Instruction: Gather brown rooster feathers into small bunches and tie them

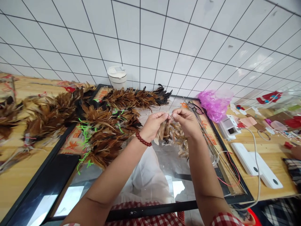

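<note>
Over a glass-topped frame (164, 207), my left hand (154, 125) and my right hand (187, 122) meet with their fingertips close together. Both are closed in a pinch. Pale brown feathers (166, 129) hang just below the left fingertips, seemingly held there. What my right thumb and forefinger pinch is small and whitish, too small to name. Behind and under the hands lies a pile of cream and brown feathers (175, 135). To the left are thick brown feather bundles (105, 138), some tied with bright green string (86, 131).
A black phone (42, 188) lies at the left of the frame. A white lidded container (117, 77) stands by the tiled wall. On the right are glasses (196, 107), a pink plastic bag (216, 103), white devices (256, 164) with a cable, and another person's hand (295, 151).
</note>
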